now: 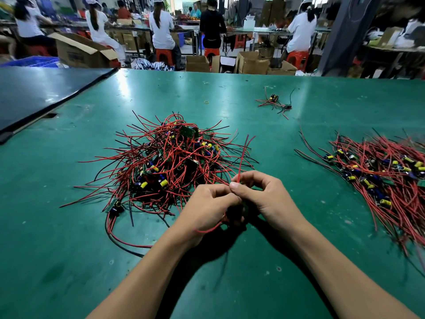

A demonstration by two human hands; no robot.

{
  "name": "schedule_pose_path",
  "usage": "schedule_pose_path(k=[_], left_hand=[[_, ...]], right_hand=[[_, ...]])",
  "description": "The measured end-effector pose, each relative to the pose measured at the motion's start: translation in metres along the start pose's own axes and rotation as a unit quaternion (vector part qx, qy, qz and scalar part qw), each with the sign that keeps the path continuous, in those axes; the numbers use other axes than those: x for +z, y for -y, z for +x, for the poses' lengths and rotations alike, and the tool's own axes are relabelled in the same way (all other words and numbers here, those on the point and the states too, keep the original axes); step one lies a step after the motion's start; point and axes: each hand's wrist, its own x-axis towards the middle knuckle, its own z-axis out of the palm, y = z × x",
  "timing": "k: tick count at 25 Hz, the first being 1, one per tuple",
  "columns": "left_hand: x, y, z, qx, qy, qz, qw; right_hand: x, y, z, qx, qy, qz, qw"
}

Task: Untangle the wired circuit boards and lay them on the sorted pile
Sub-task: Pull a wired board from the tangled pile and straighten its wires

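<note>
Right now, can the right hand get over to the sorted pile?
Probably yes: only bare green table lies between the right hand and the sorted pile, though its fingers pinch a red wire.

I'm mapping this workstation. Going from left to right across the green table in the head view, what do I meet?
Dark panel → tangled pile → left hand → right hand, both hands gripping red wires → sorted pile.
</note>
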Motion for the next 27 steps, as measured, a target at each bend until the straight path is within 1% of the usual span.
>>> schedule_pose_path(k=[4,7,8,10,13,15,16,18,21,23,25,27], left_hand=[[0.005,0.002,0.000,0.009,-0.009,-0.001,1.000],[0.007,0.003,-0.001,0.017,-0.015,-0.005,1.000],[0.008,0.003,-0.001,0.020,-0.020,-0.004,1.000],[0.009,0.002,-0.001,0.027,-0.035,0.002,0.999],[0.010,0.002,0.000,0.017,-0.035,-0.002,0.999],[0.010,0.002,0.000,0.014,-0.021,0.006,1.000],[0.009,0.002,-0.001,0.013,-0.013,0.009,1.000],[0.008,0.001,-0.001,0.011,0.002,0.005,1.000],[0.005,0.000,0.000,0.014,0.013,0.006,1.000],[0.004,0.000,-0.001,0.019,0.014,0.022,0.999],[0.004,0.000,-0.003,0.025,0.015,0.038,0.999],[0.006,0.000,-0.005,0.038,0.011,0.057,0.998]], right_hand=[[-0.007,-0.002,0.004,0.036,0.043,0.056,0.997],[-0.014,-0.005,0.008,0.058,0.078,0.056,0.994],[-0.015,-0.006,0.009,0.056,0.077,0.062,0.994],[-0.015,-0.009,0.011,0.033,0.034,0.031,0.998],[-0.017,-0.013,0.019,-0.018,-0.066,-0.078,0.995],[-0.019,-0.013,0.024,-0.038,-0.122,-0.086,0.988],[-0.020,-0.013,0.025,-0.038,-0.139,-0.065,0.987],[-0.018,-0.008,0.026,-0.021,-0.150,0.014,0.988],[-0.015,0.003,0.029,0.053,-0.131,0.171,0.975],[-0.014,0.010,0.030,0.105,-0.109,0.241,0.959],[-0.012,0.012,0.029,0.123,-0.099,0.262,0.952],[-0.011,0.011,0.027,0.093,-0.105,0.221,0.965]])
